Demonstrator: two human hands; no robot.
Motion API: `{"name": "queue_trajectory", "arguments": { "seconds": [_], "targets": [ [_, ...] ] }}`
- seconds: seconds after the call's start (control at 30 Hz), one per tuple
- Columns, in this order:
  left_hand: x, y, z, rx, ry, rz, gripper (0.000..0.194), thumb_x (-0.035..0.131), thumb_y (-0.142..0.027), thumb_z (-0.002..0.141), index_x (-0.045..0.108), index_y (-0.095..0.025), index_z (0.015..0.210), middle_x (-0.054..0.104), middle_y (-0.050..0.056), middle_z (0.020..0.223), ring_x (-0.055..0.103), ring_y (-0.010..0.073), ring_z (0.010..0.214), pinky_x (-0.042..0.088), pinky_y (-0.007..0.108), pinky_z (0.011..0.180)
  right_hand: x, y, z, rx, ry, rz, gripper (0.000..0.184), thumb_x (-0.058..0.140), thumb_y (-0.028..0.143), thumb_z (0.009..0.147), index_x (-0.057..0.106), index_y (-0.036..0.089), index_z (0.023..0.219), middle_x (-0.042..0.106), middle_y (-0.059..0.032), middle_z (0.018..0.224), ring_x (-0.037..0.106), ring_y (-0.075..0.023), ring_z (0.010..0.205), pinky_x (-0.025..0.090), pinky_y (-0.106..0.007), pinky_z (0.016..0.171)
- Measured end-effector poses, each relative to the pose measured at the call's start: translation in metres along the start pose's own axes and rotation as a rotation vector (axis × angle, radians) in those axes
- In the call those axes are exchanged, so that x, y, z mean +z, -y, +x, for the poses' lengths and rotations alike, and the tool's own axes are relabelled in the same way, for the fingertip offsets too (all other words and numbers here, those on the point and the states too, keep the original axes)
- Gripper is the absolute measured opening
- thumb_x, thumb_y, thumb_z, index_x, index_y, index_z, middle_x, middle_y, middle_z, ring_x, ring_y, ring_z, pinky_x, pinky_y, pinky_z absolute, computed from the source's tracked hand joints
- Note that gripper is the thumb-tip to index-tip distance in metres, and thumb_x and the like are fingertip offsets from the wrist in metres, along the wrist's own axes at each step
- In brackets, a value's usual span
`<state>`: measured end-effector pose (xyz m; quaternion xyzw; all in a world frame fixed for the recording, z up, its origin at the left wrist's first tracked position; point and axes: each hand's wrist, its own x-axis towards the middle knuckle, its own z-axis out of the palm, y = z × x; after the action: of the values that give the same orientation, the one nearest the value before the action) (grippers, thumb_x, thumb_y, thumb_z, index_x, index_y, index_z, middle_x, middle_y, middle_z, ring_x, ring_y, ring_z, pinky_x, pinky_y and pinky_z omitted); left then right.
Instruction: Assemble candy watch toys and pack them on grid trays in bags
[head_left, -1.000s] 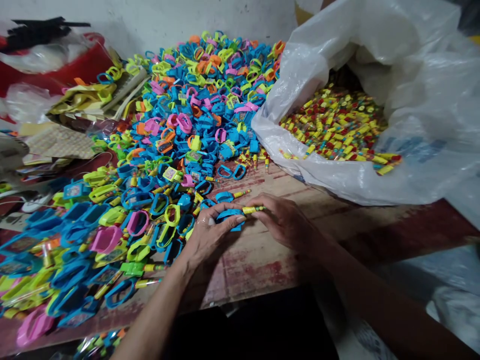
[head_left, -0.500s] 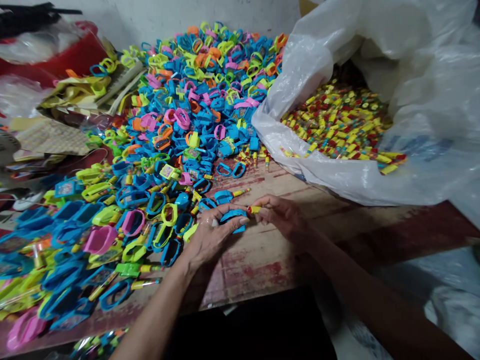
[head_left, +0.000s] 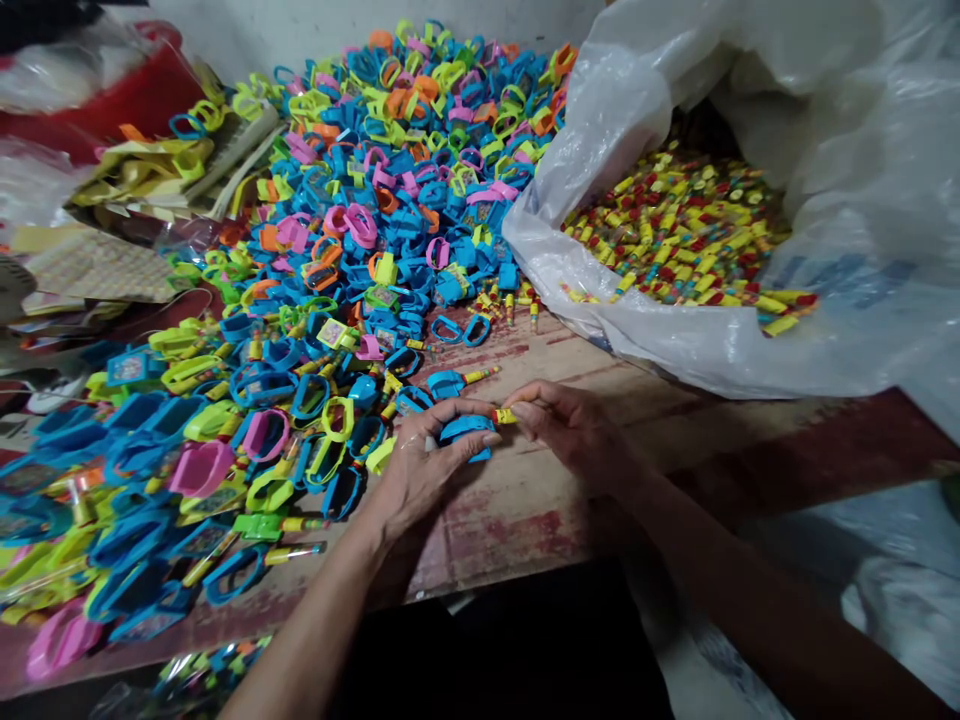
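My left hand [head_left: 433, 455] is closed around a blue toy watch [head_left: 466, 430], thumb on the near side and fingers on the far side. Against the watch's right end sits a small yellow-and-red candy tube [head_left: 504, 415]. The fingertips of my right hand [head_left: 559, 425] pinch the outer end of that tube. How deep the tube sits in the watch is hidden by my left fingers. Just beyond my hands lies another blue toy watch [head_left: 447, 383] with a tube sticking out to its right.
A large heap of coloured toy watches [head_left: 405, 180] rises against the wall and spreads left along the wooden table [head_left: 510, 530]. To the right, a white plastic bag [head_left: 660, 350] gapes open, full of yellow-and-red tubes [head_left: 690, 240]. Papers [head_left: 105, 265] and a red container [head_left: 142, 95] stand at left.
My right hand has shifted slightly left, and less of the tube shows between the watch and my fingers. My left hand keeps its grip on the watch. The view has tilted slightly.
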<state>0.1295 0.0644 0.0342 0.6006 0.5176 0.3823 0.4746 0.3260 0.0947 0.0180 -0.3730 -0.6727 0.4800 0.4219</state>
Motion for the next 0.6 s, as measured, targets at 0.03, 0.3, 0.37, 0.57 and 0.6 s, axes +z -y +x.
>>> {"name": "queue_trajectory", "arguments": {
  "seconds": [0.03, 0.3, 0.37, 0.57, 0.6],
  "targets": [
    [-0.0004, 0.0002, -0.0004, 0.014, 0.007, 0.021, 0.035, 0.074, -0.045, 0.079, 0.073, -0.017, 0.1, 0.072, 0.006, 0.094, 0.064, 0.0185, 0.082, 0.049, 0.027, 0.072, -0.0002, 0.0019, -0.0005, -0.017, -0.002, -0.034, 0.024, 0.054, 0.035, 0.09, 0.061, 0.017, 0.076, 0.047, 0.0047, 0.059, 0.041, -0.0087, 0.055, 0.033, -0.023, 0.052],
    [0.0025, 0.0013, -0.0032, 0.032, 0.043, 0.004, 0.031, 0.074, -0.039, 0.081, 0.073, -0.018, 0.102, 0.073, 0.007, 0.104, 0.065, 0.0229, 0.097, 0.049, 0.03, 0.085, -0.0021, 0.004, -0.0024, -0.048, 0.006, -0.19, 0.027, 0.051, 0.035, 0.094, 0.064, 0.017, 0.078, 0.056, 0.0015, 0.067, 0.048, -0.0114, 0.063, 0.037, -0.024, 0.059],
    [0.0034, 0.0013, -0.0032, 0.038, 0.051, 0.012, 0.031, 0.074, -0.04, 0.081, 0.073, -0.018, 0.102, 0.073, 0.007, 0.105, 0.066, 0.0237, 0.098, 0.049, 0.032, 0.087, -0.0037, 0.0024, -0.0027, -0.052, 0.019, -0.226, 0.027, 0.05, 0.035, 0.094, 0.064, 0.018, 0.078, 0.058, 0.001, 0.069, 0.049, -0.0119, 0.064, 0.037, -0.024, 0.06],
    [0.0024, 0.0049, -0.0007, -0.001, 0.079, -0.039, 0.036, 0.075, -0.044, 0.079, 0.074, -0.017, 0.102, 0.074, 0.008, 0.106, 0.065, 0.0254, 0.101, 0.048, 0.034, 0.091, -0.0063, -0.0025, -0.0043, -0.085, 0.035, -0.284, 0.028, 0.049, 0.037, 0.096, 0.062, 0.019, 0.079, 0.058, 0.0016, 0.067, 0.048, -0.0117, 0.061, 0.036, -0.024, 0.058],
    [0.0021, 0.0057, -0.0001, -0.017, 0.083, -0.044, 0.036, 0.075, -0.045, 0.078, 0.074, -0.017, 0.102, 0.074, 0.008, 0.106, 0.065, 0.0252, 0.101, 0.048, 0.034, 0.09, -0.006, -0.0028, -0.0048, -0.083, 0.042, -0.288, 0.028, 0.048, 0.036, 0.096, 0.062, 0.019, 0.08, 0.059, 0.0012, 0.069, 0.05, -0.012, 0.063, 0.037, -0.025, 0.059]
  ]
}}
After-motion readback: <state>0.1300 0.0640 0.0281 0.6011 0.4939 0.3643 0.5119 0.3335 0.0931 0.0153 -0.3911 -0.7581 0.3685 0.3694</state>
